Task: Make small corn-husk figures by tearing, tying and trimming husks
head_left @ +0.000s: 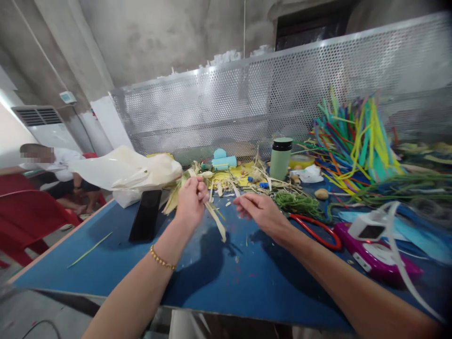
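My left hand (pixel 191 200) is closed around a bundle of pale dried leaf strips (pixel 218 225). One long strip hangs down from the fist toward the table, and other ends stick out above it. To the right, my right hand (pixel 257 209) is pinched, with a thin whitish strip (pixel 236 189) rising from the fingertips; its exact kind is unclear. Both hands are above the blue table (pixel 226 282), apart from each other. Pale dry leaves (pixel 172 197) lie just behind my left hand.
A black phone (pixel 145 215) and white plastic bag (pixel 130 172) lie left. Scraps, a green flask (pixel 281 159), red-handled scissors (pixel 318 230), green cord (pixel 296 203), a purple device (pixel 376 254) and colourful strips (pixel 367 141) crowd the back and right. A person (pixel 63 172) sits far left.
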Demonstrator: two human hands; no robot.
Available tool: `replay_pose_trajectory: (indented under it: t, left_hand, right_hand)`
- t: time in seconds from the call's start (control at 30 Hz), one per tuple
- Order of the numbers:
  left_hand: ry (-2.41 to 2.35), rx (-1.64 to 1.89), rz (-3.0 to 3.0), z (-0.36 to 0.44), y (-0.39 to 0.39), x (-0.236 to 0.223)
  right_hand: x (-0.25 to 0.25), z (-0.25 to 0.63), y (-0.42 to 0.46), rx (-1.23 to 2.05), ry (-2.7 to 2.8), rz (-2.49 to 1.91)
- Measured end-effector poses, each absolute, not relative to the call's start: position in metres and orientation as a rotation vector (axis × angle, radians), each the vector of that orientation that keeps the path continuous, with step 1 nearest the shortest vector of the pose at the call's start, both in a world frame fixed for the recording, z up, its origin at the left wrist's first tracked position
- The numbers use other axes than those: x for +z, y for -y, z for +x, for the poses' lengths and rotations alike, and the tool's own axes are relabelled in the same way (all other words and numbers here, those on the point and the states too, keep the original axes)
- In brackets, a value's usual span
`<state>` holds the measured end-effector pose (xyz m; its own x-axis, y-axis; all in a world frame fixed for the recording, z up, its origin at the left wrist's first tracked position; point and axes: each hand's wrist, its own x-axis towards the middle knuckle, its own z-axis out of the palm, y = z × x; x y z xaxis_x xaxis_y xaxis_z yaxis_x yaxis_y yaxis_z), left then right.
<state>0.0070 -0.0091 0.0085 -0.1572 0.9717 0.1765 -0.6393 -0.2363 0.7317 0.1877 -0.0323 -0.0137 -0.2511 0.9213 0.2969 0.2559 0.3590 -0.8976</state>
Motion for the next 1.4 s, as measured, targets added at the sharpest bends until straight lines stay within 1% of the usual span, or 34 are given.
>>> replay_pose_trajectory:
  t: [0.07,0.17,0.27,0.37,0.47,0.57,0.63,0.73,0.9,1.07,1.27,1.4]
  left_hand:
    - [-0.574,1.617,0.866,0.028,0.022,0.003]
    - [-0.523,1.593,0.918,0.045,0.038,0.002]
    - [-0.491,1.581,0.830,0.041,0.038,0.007]
    - [-0.435,1.556,0.713,0.026,0.029,0.011]
    - [-0.377,1.558,0.646,0.014,0.020,0.013]
    - [-0.395,1.557,0.580,0.012,0.017,0.013]
    - [-0.418,1.563,0.551,0.014,0.017,0.013]
    - [-0.408,1.574,0.538,0.015,0.018,0.014]
    - [-0.457,1.585,0.525,0.007,0.015,0.018]
    - [-0.565,1.641,0.417,0.003,0.012,0.025]
    - [-0.368,1.584,0.490,0.000,0.014,0.025]
    - [-0.318,1.601,0.534,-0.002,0.015,0.023]
  right_hand:
    - [-0.016,0.182,0.034,1.035,1.730,-0.926]
    - [-0.022,0.169,0.044,1.372,1.683,-0.835]
    - [-0.029,0.160,0.053,1.754,1.480,-0.733]
    - [-0.034,0.157,0.056,1.934,1.352,-0.641]
    - [-0.037,0.155,0.057,1.891,1.388,-0.680]
    - [-0.039,0.152,0.059,1.670,1.495,-0.794]
    - [-0.038,0.151,0.061,1.591,1.509,-0.846]
    - [-0.034,0.153,0.063,1.685,1.386,-0.835]
    - [-0.030,0.159,0.059,1.868,1.161,-0.658]
    - [-0.029,0.161,0.054,1.863,1.085,-0.661]
    - [-0.029,0.159,0.054,1.855,1.112,-0.670]
    - [-0.033,0.156,0.055,1.888,1.157,-0.646]
